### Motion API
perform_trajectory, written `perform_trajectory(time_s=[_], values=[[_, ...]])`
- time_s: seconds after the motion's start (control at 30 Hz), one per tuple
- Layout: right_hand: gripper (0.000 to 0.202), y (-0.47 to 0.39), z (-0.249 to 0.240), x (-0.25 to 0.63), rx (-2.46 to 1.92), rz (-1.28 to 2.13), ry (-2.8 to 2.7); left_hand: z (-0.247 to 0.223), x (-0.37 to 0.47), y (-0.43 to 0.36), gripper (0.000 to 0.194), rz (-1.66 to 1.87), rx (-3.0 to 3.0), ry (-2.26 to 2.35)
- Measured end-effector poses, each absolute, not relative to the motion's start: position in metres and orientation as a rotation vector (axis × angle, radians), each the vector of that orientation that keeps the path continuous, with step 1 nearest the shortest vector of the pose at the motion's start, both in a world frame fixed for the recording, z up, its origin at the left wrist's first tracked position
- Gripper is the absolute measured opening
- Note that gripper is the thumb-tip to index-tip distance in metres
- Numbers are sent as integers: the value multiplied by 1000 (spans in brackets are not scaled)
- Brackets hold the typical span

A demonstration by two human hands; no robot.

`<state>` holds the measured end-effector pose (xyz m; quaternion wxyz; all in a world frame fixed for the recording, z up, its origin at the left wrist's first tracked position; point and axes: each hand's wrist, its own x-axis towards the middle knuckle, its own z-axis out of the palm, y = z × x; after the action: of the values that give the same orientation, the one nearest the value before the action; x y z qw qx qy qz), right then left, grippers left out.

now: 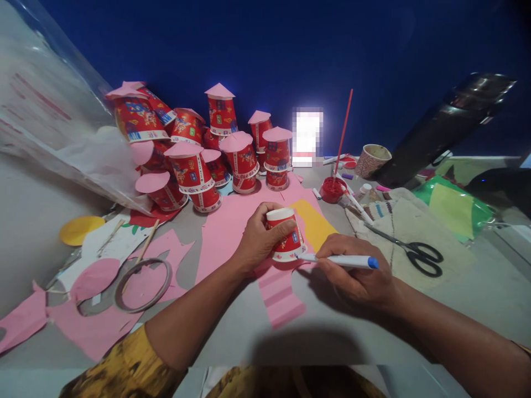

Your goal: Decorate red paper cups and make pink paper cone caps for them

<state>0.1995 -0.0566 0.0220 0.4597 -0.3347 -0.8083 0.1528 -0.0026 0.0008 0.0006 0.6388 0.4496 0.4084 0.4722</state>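
My left hand (261, 236) is closed around a red paper cup (284, 231) with a white rim, held above pink paper in the middle of the table. The cup's white band at the bottom carries small pink marks. In my right hand (355, 273) is a white marker (346, 261) with a blue end, gripped like a pen. The marker's tip meets the white band on the cup's lower right side. Below the cup lies a folded pink paper strip (281, 298).
Stacked red cups with pink cone tops (191, 166) stand at the back left. A tape roll (143, 284) and pink scraps (93, 320) lie left. To the right are black-handled scissors (423, 258), a red paint pot (333, 189) and a dark flask (448, 127).
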Motion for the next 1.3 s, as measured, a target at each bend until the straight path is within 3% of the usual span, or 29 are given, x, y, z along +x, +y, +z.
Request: perform_trajectory(time_s=[1.3], values=[[10,-57,23,197,-814,406,-2024,3,-1,-1,49,1075,1123,987]])
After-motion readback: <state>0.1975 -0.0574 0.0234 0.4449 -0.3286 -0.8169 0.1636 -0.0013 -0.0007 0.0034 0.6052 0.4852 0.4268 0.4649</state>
